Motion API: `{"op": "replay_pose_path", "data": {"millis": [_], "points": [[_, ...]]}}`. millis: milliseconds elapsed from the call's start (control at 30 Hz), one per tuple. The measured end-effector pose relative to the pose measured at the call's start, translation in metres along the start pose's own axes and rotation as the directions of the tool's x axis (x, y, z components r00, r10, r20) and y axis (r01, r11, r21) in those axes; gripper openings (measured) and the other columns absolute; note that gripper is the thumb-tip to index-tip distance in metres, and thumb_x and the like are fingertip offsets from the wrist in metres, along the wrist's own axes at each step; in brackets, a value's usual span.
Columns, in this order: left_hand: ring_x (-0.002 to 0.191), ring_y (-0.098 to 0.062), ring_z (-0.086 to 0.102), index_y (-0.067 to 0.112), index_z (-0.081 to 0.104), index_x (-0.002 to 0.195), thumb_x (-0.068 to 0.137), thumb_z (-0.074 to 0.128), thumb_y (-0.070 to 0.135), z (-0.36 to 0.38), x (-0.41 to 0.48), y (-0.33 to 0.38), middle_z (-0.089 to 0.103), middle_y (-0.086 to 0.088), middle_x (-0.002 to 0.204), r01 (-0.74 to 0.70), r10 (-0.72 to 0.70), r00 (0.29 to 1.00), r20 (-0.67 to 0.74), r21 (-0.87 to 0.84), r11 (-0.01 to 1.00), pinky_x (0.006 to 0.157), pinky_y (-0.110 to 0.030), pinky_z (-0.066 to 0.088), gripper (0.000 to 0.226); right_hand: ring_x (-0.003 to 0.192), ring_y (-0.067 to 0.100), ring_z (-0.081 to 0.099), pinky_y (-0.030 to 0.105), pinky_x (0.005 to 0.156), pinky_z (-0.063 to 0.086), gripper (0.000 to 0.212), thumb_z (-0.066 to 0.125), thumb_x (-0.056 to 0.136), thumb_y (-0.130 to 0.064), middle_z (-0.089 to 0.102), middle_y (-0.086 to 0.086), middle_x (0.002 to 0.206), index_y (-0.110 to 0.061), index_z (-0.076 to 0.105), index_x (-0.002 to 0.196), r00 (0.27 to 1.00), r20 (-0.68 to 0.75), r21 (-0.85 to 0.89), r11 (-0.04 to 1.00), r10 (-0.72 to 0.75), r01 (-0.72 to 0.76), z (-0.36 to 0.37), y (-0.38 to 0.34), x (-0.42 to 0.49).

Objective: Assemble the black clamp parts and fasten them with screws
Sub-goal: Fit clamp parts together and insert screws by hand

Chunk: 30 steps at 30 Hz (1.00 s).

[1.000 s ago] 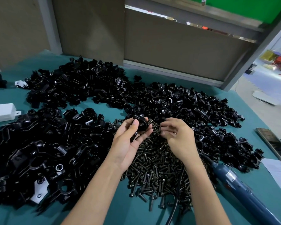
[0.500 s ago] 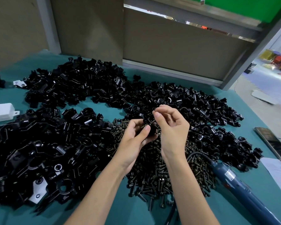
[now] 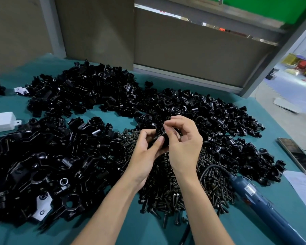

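Hands met over the heap of small dark metal screws on the teal-covered table. The left hand curled around a small glossy black clamp part from below, while the right hand pinched a small dark piece, probably a screw, just above and against that part. The next move seemed to turn on the short downward line from the right fingertips into the clamp, and the blue pen-shaped electric screwdriver lay to the right, its long axis running toward the near-right edge, nearest the right hand.
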<state>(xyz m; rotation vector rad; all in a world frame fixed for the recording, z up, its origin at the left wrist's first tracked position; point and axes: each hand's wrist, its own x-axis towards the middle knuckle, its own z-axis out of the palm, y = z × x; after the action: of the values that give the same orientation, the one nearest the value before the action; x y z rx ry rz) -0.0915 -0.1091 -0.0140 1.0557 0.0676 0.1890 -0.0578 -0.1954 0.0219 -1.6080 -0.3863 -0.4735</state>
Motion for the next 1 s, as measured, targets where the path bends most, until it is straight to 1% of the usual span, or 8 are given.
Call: {"op": "replay_pose_path", "data": {"millis": [233, 367, 500, 633, 767, 833, 933, 1000], "points": [[0.106, -0.006, 0.069, 0.02, 0.051, 0.117, 0.103, 0.053, 0.016, -0.007, 0.002, -0.002, 0.061, -0.003, 0.127, -0.048, 0.049, 0.999, -0.002, 0.171, 0.984, 0.1, -0.032, 0.053, 0.015, 0.107, 0.013, 0.064, 0.018, 0.085, 0.051, 0.027, 0.066, 0.086, 0.012, 0.065, 0.003, 0.107, -0.014, 0.072, 0.088, 0.997, 0.079, -0.023, 1.0, 0.004, -0.002, -0.002, 0.0, 0.001], [0.124, -0.013, 0.058, 0.025, 0.051, 0.117, 0.101, 0.056, 0.019, -0.011, 0.003, -0.001, 0.057, -0.003, 0.132, -0.069, 0.075, 0.997, -0.015, 0.252, 0.965, 0.109, -0.041, 0.047, 0.017, 0.103, 0.018, 0.068, 0.032, 0.091, 0.055, 0.037, 0.066, 0.087, 0.012, 0.064, 0.002, 0.118, -0.025, 0.07, 0.091, 0.991, 0.134, -0.025, 0.999, 0.024, -0.021, -0.005, -0.001, 0.003], [0.122, -0.016, 0.06, 0.017, 0.052, 0.119, 0.102, 0.055, 0.017, -0.011, 0.003, 0.0, 0.059, -0.007, 0.13, -0.067, 0.055, 0.997, 0.051, 0.265, 0.962, 0.105, -0.038, 0.05, 0.018, 0.097, 0.016, 0.071, 0.033, 0.091, 0.056, 0.036, 0.063, 0.087, 0.014, 0.063, 0.003, 0.123, -0.02, 0.069, 0.095, 0.987, 0.156, 0.001, 0.999, 0.047, -0.048, -0.007, -0.002, 0.006], [0.114, -0.013, 0.066, 0.012, 0.054, 0.117, 0.102, 0.052, 0.014, -0.007, 0.001, 0.002, 0.063, -0.011, 0.127, -0.033, 0.027, 0.998, 0.055, 0.099, 0.995, 0.092, -0.026, 0.054, 0.015, 0.1, 0.012, 0.071, 0.023, 0.088, 0.055, 0.033, 0.067, 0.086, 0.012, 0.063, 0.002, 0.128, -0.016, 0.07, 0.104, 0.983, 0.179, 0.035, 0.998, 0.048, -0.055, -0.011, -0.004, 0.008], [0.106, -0.01, 0.069, 0.01, 0.055, 0.114, 0.102, 0.051, 0.01, -0.006, 0.0, 0.004, 0.068, -0.004, 0.115, -0.002, 0.002, 0.997, 0.083, 0.005, 1.0, 0.089, -0.023, 0.055, 0.013, 0.104, 0.008, 0.07, 0.023, 0.09, 0.054, 0.031, 0.07, 0.086, 0.006, 0.064, 0.0, 0.129, -0.014, 0.07, 0.109, 0.984, 0.17, -0.026, 0.999, 0.048, -0.044, -0.015, -0.003, 0.007], [0.106, -0.011, 0.069, 0.005, 0.054, 0.115, 0.101, 0.051, 0.009, -0.006, 0.0, 0.006, 0.069, -0.004, 0.113, 0.002, 0.001, 0.996, 0.085, -0.029, 1.0, 0.088, -0.023, 0.055, 0.015, 0.102, 0.009, 0.07, 0.025, 0.089, 0.056, 0.025, 0.075, 0.084, 0.0, 0.067, 0.0, 0.122, -0.016, 0.072, 0.103, 0.985, 0.156, -0.051, 0.997, 0.068, -0.061, -0.018, -0.003, 0.008], [0.108, -0.015, 0.069, 0.003, 0.054, 0.118, 0.101, 0.052, 0.01, -0.006, 0.0, 0.007, 0.069, -0.007, 0.116, 0.008, -0.005, 0.997, 0.075, -0.035, 0.999, 0.089, -0.025, 0.055, 0.018, 0.088, 0.014, 0.069, 0.037, 0.08, 0.057, 0.008, 0.076, 0.086, -0.013, 0.072, -0.009, 0.092, -0.02, 0.074, 0.089, 0.98, 0.193, -0.189, 0.982, 0.053, -0.016, -0.024, -0.002, 0.009], [0.108, -0.015, 0.069, 0.003, 0.054, 0.118, 0.101, 0.052, 0.01, -0.006, 0.0, 0.007, 0.068, -0.01, 0.118, 0.018, -0.016, 0.998, 0.065, -0.029, 0.999, 0.091, -0.026, 0.055, 0.019, 0.083, 0.014, 0.067, 0.034, 0.078, 0.055, 0.005, 0.075, 0.087, -0.014, 0.072, -0.009, 0.084, -0.019, 0.075, 0.088, 0.973, 0.229, -0.231, 0.973, 0.037, 0.017, -0.028, -0.001, 0.01]]}}
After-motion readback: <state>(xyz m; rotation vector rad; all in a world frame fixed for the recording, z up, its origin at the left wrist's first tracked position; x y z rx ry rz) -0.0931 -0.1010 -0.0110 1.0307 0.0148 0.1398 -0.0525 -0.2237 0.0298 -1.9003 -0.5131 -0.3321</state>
